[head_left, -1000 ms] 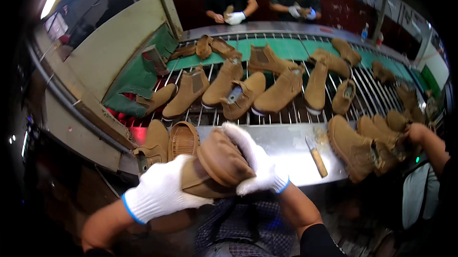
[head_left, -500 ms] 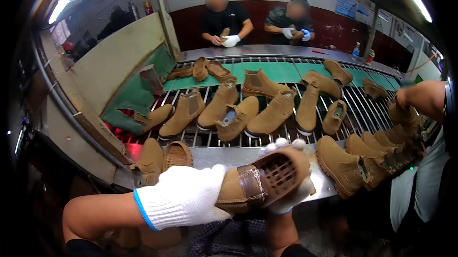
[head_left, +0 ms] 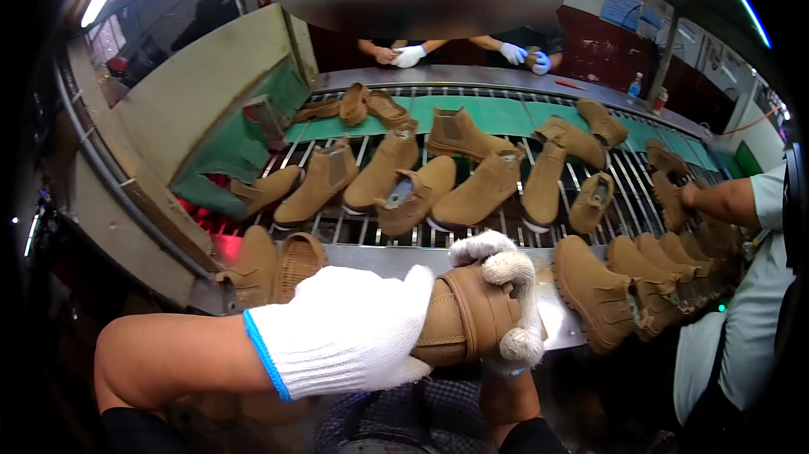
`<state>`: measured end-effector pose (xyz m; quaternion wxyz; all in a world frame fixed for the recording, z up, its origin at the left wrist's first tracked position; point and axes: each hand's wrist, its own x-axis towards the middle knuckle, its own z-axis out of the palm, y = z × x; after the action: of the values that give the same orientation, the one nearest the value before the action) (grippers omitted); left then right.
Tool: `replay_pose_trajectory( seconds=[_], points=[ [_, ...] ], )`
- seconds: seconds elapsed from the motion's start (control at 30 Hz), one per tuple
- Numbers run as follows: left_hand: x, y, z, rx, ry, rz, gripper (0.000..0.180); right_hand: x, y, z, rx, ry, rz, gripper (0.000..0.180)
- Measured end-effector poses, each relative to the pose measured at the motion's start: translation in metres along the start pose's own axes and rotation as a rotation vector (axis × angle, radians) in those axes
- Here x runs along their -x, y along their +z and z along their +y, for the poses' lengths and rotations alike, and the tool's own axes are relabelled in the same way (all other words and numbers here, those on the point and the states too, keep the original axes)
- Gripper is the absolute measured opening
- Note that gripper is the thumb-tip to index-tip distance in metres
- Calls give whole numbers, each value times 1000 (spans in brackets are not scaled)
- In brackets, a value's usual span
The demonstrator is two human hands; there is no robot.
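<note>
1. A tan boot (head_left: 463, 315), held between both hands near the worktop (head_left: 562, 320).
2. Right hand (head_left: 516, 281) curls its fingers (head_left: 508, 267) around the sole (head_left: 491, 311), seemingly bracing it.
3. Left hand (head_left: 345, 332) wraps the upper (head_left: 440, 325), apparently steadying it; fingers mostly hidden, spread untellable.

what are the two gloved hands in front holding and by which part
A boot: the left hand grips the tan upper; the right hand wraps over the brown sole.
</note>
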<state>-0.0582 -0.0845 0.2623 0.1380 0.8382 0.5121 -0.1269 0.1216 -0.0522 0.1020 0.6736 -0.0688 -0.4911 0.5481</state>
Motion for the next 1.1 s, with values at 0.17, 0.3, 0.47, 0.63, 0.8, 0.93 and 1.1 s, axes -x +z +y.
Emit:
replay_pose_trajectory(
  seconds=[0.17,0.3,0.47,0.63,0.8,0.93,1.1],
  points=[
    [-26,5,23,18,211,128,73,20,-31,-38,115,-64,40,48],
    [-32,17,26,-60,362,69,69,32,-32,-54,195,-85,-19,26],
    [-30,-7,42,-151,365,-81,70,31,-30,-93,634,-97,-255,23],
    [-7,18,25,-159,474,167,87,35,-12,-120,946,-96,-428,31],
    [38,83,-9,306,711,632,73,103,11,-91,577,-100,-89,40],
    [51,113,-8,681,695,607,64,124,22,-82,667,-263,-196,42],
    [57,111,-13,614,776,392,48,139,37,-90,658,-179,-255,36]
  ],
)
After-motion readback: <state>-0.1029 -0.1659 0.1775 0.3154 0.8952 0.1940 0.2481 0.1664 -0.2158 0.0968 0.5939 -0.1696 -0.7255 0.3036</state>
